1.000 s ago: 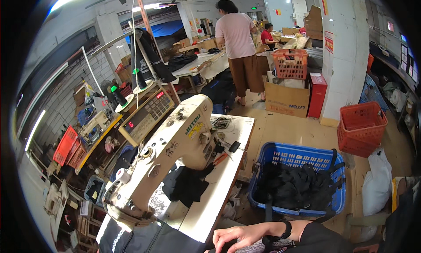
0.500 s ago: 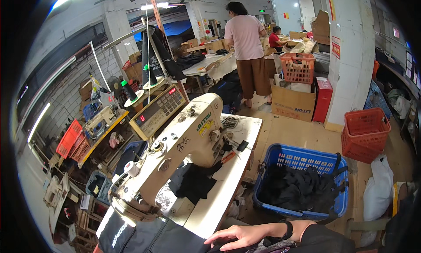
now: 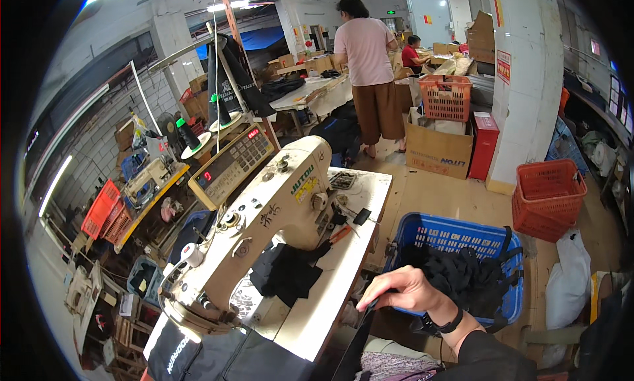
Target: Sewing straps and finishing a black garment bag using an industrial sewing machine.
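My right hand (image 3: 404,292) is raised beside the sewing table, its thumb and fingers pinched on a black fabric strip (image 3: 356,345) that hangs toward my lap. A dark band circles the wrist. My left hand is out of the picture. To the left stands a cream industrial sewing machine (image 3: 264,216) with its lamp lit near the needle end. A black fabric panel (image 3: 264,358) with white lettering lies below that end. Dark cloth pieces (image 3: 290,272) rest on the white table (image 3: 317,315) under the machine arm.
Right of the table, a blue plastic basket (image 3: 456,229) holds a heap of black fabric pieces. Red crates (image 3: 548,199) and a white sack (image 3: 571,282) stand farther right. A person (image 3: 368,64) stands with back turned in the aisle; another in red (image 3: 411,56) sits beyond.
My right hand has lifted from the cloth at the table's near edge, moving up and right with the black strip pinched in it. The control panel's red digit differs.
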The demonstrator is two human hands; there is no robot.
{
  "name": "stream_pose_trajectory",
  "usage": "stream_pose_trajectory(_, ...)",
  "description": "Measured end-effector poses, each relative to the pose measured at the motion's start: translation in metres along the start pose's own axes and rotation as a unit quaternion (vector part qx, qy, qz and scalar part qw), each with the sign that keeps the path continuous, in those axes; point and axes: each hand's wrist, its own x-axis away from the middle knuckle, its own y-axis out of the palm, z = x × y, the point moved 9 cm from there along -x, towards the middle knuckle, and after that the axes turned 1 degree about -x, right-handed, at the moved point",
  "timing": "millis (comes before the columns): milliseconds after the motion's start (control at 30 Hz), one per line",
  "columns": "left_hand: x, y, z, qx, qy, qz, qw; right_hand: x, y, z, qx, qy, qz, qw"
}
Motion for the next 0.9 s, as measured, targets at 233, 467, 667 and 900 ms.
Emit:
stream_pose_trajectory(233,0.012,-0.011,0.035,-0.078,-0.019,0.074,0.994,0.008,-0.018,0.001,0.146,-0.025,0.038,0.988)
stream_pose_trajectory(467,0.009,-0.003,0.031,-0.041,-0.239,-0.027,0.970,0.020,-0.014,0.010,0.042,0.080,0.069,0.994)
stream_pose_trajectory(667,0.046,-0.040,-0.016,-0.097,-0.296,0.009,0.950,0.029,-0.011,0.024,-0.032,0.117,-0.013,0.993)
stream_pose_trajectory(900,0.109,-0.096,0.044,-0.271,-0.263,0.178,0.909,0.005,0.022,0.039,0.039,0.074,-0.051,0.995)
